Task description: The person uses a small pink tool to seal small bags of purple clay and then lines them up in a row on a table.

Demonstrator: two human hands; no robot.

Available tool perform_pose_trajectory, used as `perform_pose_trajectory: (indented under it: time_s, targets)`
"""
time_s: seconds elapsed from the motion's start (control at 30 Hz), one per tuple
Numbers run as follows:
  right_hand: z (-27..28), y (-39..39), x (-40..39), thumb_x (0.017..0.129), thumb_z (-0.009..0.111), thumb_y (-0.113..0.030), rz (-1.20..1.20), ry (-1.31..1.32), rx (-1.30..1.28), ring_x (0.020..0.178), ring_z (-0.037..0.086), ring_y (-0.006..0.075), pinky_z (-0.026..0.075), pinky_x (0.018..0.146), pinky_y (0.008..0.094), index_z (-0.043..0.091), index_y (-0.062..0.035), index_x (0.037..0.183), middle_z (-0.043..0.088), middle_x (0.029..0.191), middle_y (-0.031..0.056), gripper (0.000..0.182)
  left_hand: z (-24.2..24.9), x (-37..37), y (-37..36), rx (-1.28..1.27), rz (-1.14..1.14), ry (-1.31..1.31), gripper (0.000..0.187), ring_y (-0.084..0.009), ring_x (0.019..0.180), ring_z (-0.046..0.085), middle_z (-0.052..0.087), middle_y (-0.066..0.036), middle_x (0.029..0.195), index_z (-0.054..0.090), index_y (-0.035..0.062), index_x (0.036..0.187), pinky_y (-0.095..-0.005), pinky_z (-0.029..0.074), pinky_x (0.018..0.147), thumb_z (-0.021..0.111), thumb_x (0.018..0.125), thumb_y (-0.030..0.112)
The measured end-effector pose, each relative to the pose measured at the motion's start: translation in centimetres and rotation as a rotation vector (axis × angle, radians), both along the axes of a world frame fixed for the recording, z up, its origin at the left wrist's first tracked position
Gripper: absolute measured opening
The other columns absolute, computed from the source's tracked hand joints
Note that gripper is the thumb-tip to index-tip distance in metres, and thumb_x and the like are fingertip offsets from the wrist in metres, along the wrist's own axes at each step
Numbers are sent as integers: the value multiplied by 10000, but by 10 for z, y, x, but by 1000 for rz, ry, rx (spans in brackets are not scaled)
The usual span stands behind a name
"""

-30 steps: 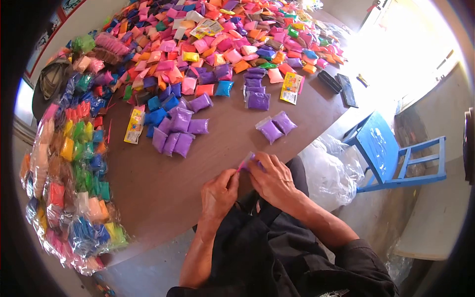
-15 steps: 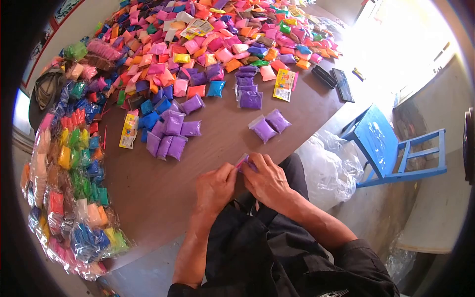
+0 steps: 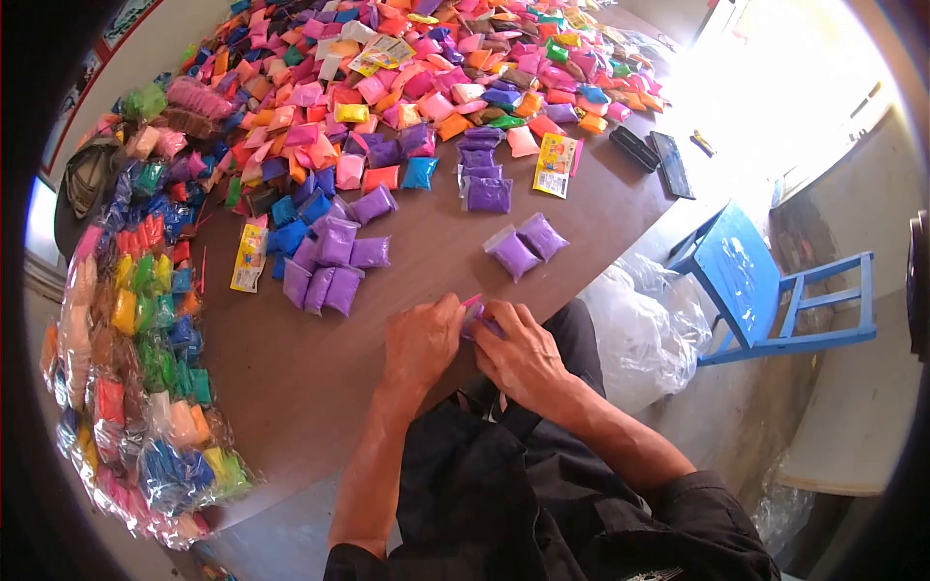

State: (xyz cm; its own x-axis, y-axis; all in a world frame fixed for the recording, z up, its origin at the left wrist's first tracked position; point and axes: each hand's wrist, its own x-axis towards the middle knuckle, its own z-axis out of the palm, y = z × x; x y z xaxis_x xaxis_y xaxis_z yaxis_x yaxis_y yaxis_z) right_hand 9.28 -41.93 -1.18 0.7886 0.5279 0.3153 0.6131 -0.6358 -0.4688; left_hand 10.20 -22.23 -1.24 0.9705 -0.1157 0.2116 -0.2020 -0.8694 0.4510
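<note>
At the table's near edge, my right hand (image 3: pixel 526 351) is closed on a small purple packet (image 3: pixel 475 321), mostly covered by the fingers. My left hand (image 3: pixel 423 334) meets it from the left, fingers pinched together. A thin pink stick-like piece (image 3: pixel 472 300) pokes out at the left fingertips, over the packet; its other end is hidden. Beyond the hands lie two purple packets (image 3: pixel 511 254) side by side. A heap of purple packets (image 3: pixel 336 242) sits to the left, and a row of them (image 3: pixel 487 195) farther back.
A big pile of coloured packets (image 3: pixel 436 102) covers the table's far side. Bagged packets (image 3: pixel 145 310) line the left edge. Yellow printed cards (image 3: pixel 555 167) lie on the brown table (image 3: pixel 291 387). A black case (image 3: pixel 635 152), blue chair (image 3: pixel 731 281) and clear plastic bags (image 3: pixel 644 334) are right.
Both hands have stayed close together, with the left shifting slightly upward. The pink piece now stands out more above the fingers, and more of the purple packet shows.
</note>
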Motion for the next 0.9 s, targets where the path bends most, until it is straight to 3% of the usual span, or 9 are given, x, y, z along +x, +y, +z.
perform_pose_trajectory:
  time_s: [0.07,0.47,0.57,0.77,0.9]
  targets:
    - [-1,-1,1,874,819,-103,5,5,3,1171,640,379,596,953,486,739,-76,1219,608,1318,147,355,-3,4,2,-8,37,2,189,-437,772,725,741,-178,814,729,106,922,-552,526,640,723,1048,248]
    - [-3,2,0,878,832,-83,-46,-44,89,1144,682,360,612,932,464,732,-82,1241,666,1269,122,376,5,-53,7,-132,214,75,176,-447,749,733,739,-208,820,720,65,929,-515,541,631,752,1043,195]
    - [-2,2,0,898,810,-118,-59,-45,103,1137,666,368,606,927,471,688,-58,1235,653,1270,160,363,19,-62,-9,-246,158,27,153,-445,746,733,737,-207,818,724,73,938,-510,539,620,756,1040,183]
    - [3,-8,-6,903,832,-147,-8,-20,76,1163,675,392,613,935,488,661,-81,1301,648,1293,174,437,-11,-51,1,-135,201,-26,214,-420,677,730,726,-174,739,672,111,885,-536,540,593,724,1058,227]
    - [12,-11,-12,867,884,-136,-30,25,114,1162,696,364,618,939,470,709,-85,1284,666,1316,140,455,14,-54,-5,-167,160,56,156,-439,755,741,744,-195,823,735,84,958,-522,541,621,738,1056,205]
